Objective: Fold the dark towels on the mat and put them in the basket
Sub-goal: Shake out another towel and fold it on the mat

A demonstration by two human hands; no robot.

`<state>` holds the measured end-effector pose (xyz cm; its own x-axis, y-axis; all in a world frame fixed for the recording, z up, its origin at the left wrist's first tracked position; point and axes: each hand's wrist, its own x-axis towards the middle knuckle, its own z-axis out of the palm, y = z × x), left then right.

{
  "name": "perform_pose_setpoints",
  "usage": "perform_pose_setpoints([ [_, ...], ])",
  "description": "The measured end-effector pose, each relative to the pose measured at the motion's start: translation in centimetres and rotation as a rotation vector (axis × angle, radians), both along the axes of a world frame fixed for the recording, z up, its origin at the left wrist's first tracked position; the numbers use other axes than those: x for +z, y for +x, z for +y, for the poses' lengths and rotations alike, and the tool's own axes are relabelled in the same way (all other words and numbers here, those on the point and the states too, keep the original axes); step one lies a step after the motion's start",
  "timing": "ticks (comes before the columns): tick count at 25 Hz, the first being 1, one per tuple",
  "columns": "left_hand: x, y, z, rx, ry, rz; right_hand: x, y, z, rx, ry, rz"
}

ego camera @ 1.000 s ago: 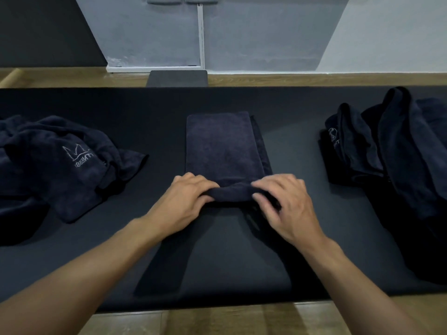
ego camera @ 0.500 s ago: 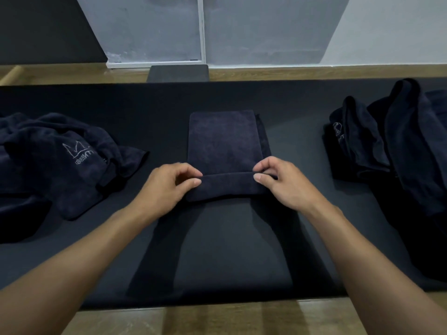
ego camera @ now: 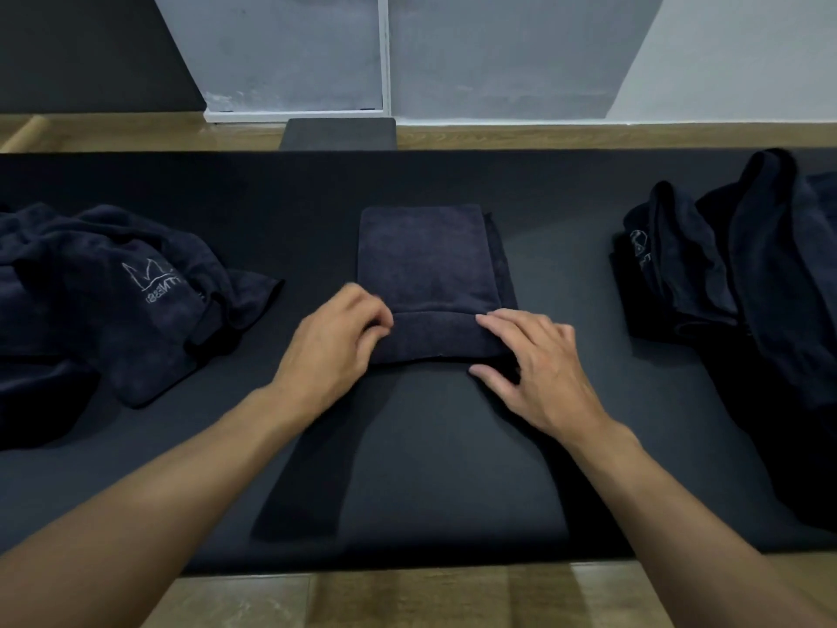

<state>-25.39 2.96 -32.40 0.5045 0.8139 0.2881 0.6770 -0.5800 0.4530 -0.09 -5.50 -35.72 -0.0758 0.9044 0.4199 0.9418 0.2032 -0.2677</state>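
A dark navy towel (ego camera: 425,260) lies folded into a narrow rectangle in the middle of the black mat (ego camera: 430,469). Its near end is turned over into a short flap. My left hand (ego camera: 335,351) is curled on the flap's left end, fingertips pinching the fold. At the flap's right end my right hand (ego camera: 539,369) rests with fingers spread, index on top and thumb at the near edge. A crumpled towel with a pale logo (ego camera: 122,292) lies at the left. More dark towels (ego camera: 743,269) are heaped at the right. I see no basket clearly.
A dark grey block (ego camera: 339,133) stands just beyond the mat's far edge, on the wooden floor (ego camera: 589,133). A grey wall rises behind it. Wooden floor also shows in front of the mat's near edge (ego camera: 407,596).
The near end of the towel has been folded away from me into a flap. Both hands moved apart to its two ends, and my right hand has spread its fingers.
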Motion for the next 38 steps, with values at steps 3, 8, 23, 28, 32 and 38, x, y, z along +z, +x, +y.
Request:
perform_pose_setpoints([
  [3, -1.3, -1.6, -0.7, -0.165, 0.258, 0.267, 0.3, 0.0, 0.7, 0.01, -0.079, 0.017],
  [8, 0.5, -0.7, -0.5, -0.021, -0.091, 0.082, 3.3, 1.0, 1.8, 0.034, -0.453, 0.372],
  [23, -0.5, -2.4, -1.3, -0.12, -0.02, 0.116, 2.8, -0.5, 0.9, 0.055, -0.286, 0.261],
  [28, 0.9, -1.8, -0.6, -0.018, -0.242, -0.108, 4.4, 0.6, 1.8, 0.051, -0.568, 0.574],
  [32, 0.9, -1.2, 0.9, 0.044, -0.521, -0.249, 3.0, -0.9, 1.5, -0.086, -0.298, 0.537],
  [38, 0.0, -0.5, 1.4, 0.026, -0.078, -0.064, 1.0, -1.0, 0.3, 0.03, 0.058, 0.028],
])
